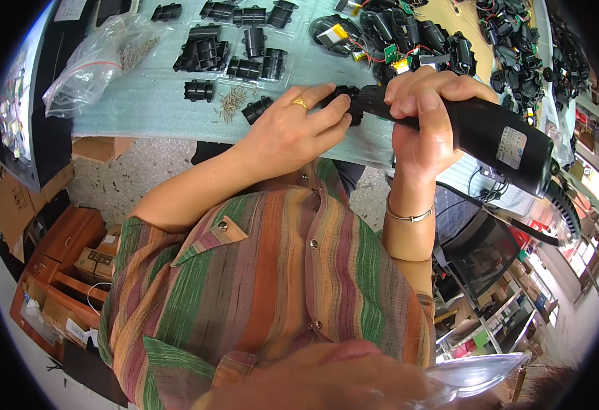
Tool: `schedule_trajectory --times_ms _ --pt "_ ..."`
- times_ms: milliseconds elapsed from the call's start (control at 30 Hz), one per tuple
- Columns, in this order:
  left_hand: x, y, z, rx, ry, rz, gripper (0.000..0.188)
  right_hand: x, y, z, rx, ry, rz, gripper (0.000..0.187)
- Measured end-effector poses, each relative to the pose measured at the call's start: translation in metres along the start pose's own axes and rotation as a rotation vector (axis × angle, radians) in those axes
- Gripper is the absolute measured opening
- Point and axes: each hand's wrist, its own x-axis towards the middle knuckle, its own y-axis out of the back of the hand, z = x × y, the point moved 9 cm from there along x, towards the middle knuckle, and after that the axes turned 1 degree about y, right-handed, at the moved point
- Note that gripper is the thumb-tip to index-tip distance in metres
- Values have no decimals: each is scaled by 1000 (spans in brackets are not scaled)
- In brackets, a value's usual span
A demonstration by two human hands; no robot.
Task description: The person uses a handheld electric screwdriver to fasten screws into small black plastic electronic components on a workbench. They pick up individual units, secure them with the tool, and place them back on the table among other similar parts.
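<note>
My right hand (pixel 424 133) is wrapped round a black corded electric screwdriver (pixel 494 130), held nearly level with its tip pointing left. The tip meets a small black plastic part (pixel 347 99) at the table's near edge. My left hand (pixel 286 130) grips that part, its fingers covering much of it. Beside the left hand lies a black ribbed plastic housing (pixel 255 109), and left of that a loose heap of small screws (pixel 232 102). Another black housing (pixel 198 90) sits just beyond the heap. The exact contact between tip and part is too small to make out.
Several black housings (pixel 200 51) lie in a clear tray farther back. A plastic bag of screws (pixel 98 58) rests at the left. Wired assemblies with batteries and green boards (pixel 395 51) crowd the back right. The screwdriver's cable (pixel 566 205) hangs at right, near a chair (pixel 480 253).
</note>
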Motion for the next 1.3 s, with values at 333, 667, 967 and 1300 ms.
schedule_trajectory --times_ms 333,667,967,1300 --pt "-5 -1 5 61 -19 39 28 -5 3 -17 -154 2 31 36" --pt "-41 57 0 183 165 110 31 -11 -35 -24 182 67 -60 36" --pt "-78 77 -42 178 362 187 22 -10 -59 1 326 -12 -85 35" --pt "-29 133 -104 221 368 434 20 -28 -63 24 273 -2 -6 35"
